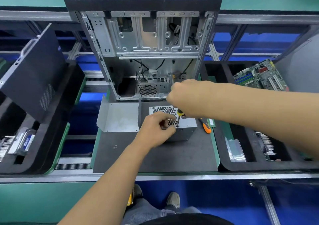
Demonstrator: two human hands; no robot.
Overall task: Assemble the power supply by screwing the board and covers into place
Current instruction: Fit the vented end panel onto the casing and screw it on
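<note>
Over the power supply (pixel 181 129), right hand (pixel 184 98) grips an upright screwdriver (pixel 178 117); left hand (pixel 155 129), fingers curled, steadies the casing.

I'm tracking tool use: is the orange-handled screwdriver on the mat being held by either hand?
No. The orange-handled screwdriver lies untouched on the mat, while the right hand grips a yellow-and-black screwdriver.

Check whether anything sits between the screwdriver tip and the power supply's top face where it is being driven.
Nothing visible blocks it. The right hand holds the screwdriver upright, its tip on the power supply near the mesh grille. The left hand steadies the casing just beside the shaft, not under it.
</note>
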